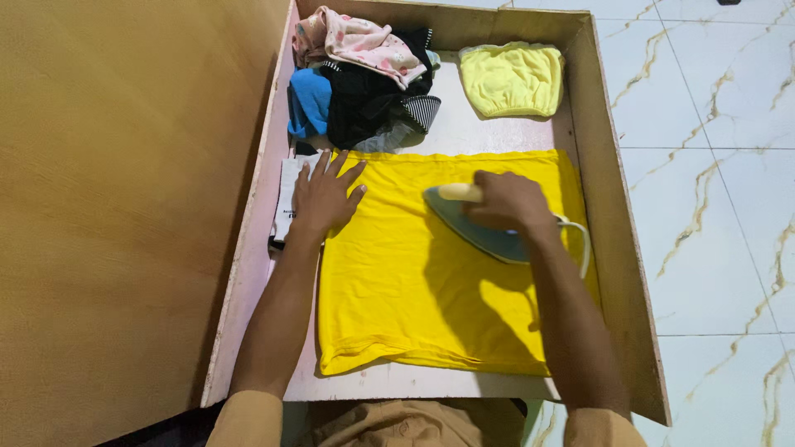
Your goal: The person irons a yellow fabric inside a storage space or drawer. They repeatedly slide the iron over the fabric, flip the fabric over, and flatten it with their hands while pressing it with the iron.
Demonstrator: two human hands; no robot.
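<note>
Left hand (323, 199) flat, fingers spread, pinning top-left corner of yellow cloth (397, 290). Right hand (509, 203) clenched round handle of iron (476, 228), sole on cloth's upper middle. Step looks like pressing; next stroke likely needs cloth kept taut. Clothes heap (364, 74) beyond left fingertips, folded pale-yellow garment (512, 79) beyond right knuckles. Wooden tray (617, 248), marble floor (720, 207).

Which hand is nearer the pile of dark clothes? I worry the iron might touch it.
Left. The left hand lies flat on the yellow cloth just below the pile; the right hand, gripping the iron, is farther right.
</note>
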